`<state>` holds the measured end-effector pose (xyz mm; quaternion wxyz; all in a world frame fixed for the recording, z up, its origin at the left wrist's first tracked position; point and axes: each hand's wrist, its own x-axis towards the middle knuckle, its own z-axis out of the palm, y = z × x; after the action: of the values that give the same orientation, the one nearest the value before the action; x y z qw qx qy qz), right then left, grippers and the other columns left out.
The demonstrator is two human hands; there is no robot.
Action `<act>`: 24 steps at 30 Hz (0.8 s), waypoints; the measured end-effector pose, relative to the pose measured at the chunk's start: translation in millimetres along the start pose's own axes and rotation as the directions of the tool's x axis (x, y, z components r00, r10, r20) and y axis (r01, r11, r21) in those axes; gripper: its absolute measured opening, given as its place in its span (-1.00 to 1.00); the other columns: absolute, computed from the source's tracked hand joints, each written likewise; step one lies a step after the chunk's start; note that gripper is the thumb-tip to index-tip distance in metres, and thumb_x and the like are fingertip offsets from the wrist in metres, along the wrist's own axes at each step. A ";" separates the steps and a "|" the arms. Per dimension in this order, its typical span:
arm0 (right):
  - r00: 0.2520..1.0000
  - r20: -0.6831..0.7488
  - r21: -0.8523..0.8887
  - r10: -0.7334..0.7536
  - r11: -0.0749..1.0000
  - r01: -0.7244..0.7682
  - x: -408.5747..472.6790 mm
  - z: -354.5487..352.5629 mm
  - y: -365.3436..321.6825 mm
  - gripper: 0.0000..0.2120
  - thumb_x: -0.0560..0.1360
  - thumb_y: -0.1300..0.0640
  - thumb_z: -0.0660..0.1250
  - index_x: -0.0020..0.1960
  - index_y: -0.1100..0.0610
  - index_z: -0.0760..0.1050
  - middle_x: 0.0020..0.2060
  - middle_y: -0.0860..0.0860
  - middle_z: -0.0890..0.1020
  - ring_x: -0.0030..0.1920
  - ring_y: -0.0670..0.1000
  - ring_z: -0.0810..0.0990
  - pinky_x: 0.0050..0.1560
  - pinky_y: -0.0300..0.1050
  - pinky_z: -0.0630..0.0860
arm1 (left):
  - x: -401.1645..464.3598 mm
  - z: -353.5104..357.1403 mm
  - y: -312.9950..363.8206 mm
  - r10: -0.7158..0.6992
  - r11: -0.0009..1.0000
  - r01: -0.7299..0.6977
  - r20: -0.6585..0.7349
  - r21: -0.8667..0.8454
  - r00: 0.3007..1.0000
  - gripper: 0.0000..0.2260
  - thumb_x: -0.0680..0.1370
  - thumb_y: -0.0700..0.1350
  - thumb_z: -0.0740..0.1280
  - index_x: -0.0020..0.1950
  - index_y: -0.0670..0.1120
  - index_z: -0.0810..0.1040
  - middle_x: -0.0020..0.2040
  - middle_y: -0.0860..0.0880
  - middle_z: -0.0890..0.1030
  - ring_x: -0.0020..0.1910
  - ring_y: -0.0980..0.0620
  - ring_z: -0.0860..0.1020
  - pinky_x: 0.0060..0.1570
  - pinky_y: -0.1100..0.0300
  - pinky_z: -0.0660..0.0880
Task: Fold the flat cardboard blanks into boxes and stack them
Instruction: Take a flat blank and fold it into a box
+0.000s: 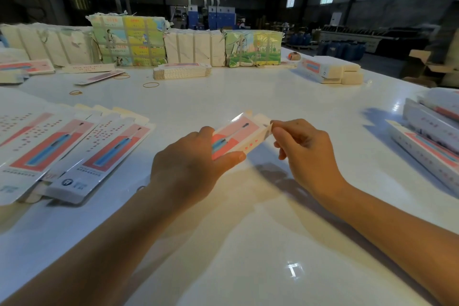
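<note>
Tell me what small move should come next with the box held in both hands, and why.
Probably tuck the end flap in. The left hand grips the box around its near end, already opened into a tube, while the right hand pinches the flap at its far end, which looks not yet closed. Folded boxes lie stacked at the right, so it would likely go there afterwards.

— Only one view: head-worn, wide-angle, looking forward and down across the white table [248, 243].
— How near?
— Close above both forearms; far end reaching stacked bundles [129, 40] and the dim hall behind.
</note>
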<state>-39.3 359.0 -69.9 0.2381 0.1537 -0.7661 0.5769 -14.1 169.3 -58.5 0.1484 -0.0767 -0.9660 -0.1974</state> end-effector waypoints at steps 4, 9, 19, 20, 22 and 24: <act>0.999 0.011 -0.041 -0.037 0.998 0.037 -1.0 1.6 -1.3 -0.68 0.55 0.19 0.28 -0.16 -0.26 0.52 -0.15 -0.10 0.55 -0.33 -0.19 0.50 -0.26 -0.30 0.45 | 1.0 1.3 -0.4 0.032 0.998 -0.030 -0.044 0.052 0.998 -0.33 0.26 0.40 -0.08 0.17 0.02 0.35 0.15 0.05 0.53 -0.04 0.03 0.55 -0.10 0.16 0.54; 0.984 0.038 -0.167 -0.176 0.969 0.180 -5.9 1.8 -6.6 -0.78 0.55 0.23 0.29 -0.03 -0.04 0.65 -0.18 -0.07 0.49 -0.23 -0.14 0.48 -0.21 -0.32 0.40 | -2.0 2.6 5.3 0.118 0.987 -0.105 -0.107 0.118 0.987 -0.18 0.19 0.44 -0.21 0.26 0.04 0.33 0.13 0.06 0.52 -0.03 0.05 0.53 -0.10 0.18 0.51; 0.961 0.172 0.079 0.217 0.969 -0.233 -0.8 -2.7 -9.9 -0.36 0.53 0.30 0.30 0.52 0.02 0.14 -0.30 0.08 0.52 -0.43 -0.10 0.50 -0.36 -0.24 0.49 | -3.0 3.4 1.0 0.168 0.970 -0.129 -0.185 0.205 0.968 -0.25 0.28 0.44 -0.07 0.28 0.02 0.39 0.10 0.04 0.57 -0.05 0.01 0.55 -0.23 0.17 0.45; 0.951 0.188 0.078 0.246 0.961 -0.264 0.5 -3.0 -9.7 -0.34 0.53 0.30 0.30 0.53 0.01 0.12 -0.34 0.02 0.50 -0.44 -0.10 0.49 -0.37 -0.23 0.48 | -2.7 2.5 1.1 0.188 0.966 -0.149 -0.175 0.211 0.967 -0.27 0.31 0.42 -0.01 0.26 -0.02 0.43 0.06 0.01 0.59 -0.09 -0.01 0.57 -0.28 0.18 0.44; 0.930 0.216 0.081 0.299 0.943 -0.322 3.2 -3.1 -8.1 -0.36 0.52 0.33 0.29 0.51 0.00 0.17 -0.38 -0.03 0.48 -0.45 -0.10 0.46 -0.40 -0.21 0.44 | -3.3 3.1 1.3 0.233 0.956 -0.198 -0.152 0.217 0.961 -0.35 0.34 0.35 0.15 0.16 -0.12 0.52 -0.07 -0.07 0.64 -0.24 -0.06 0.60 -0.40 0.19 0.43; 0.917 0.232 0.098 0.324 0.930 -0.353 5.3 -2.7 -7.7 -0.48 0.49 0.38 0.27 0.40 0.07 0.36 -0.36 0.00 0.47 -0.45 -0.08 0.43 -0.43 -0.20 0.40 | -3.6 4.7 2.0 0.248 0.949 -0.207 -0.159 0.236 0.955 -0.41 0.34 0.29 0.24 0.09 -0.17 0.56 -0.16 -0.11 0.65 -0.34 -0.08 0.60 -0.48 0.19 0.42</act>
<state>-39.3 359.6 -60.1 0.0402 0.0953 -0.7603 0.6413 -11.5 172.7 -63.1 0.2679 -0.1527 -0.9480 -0.0788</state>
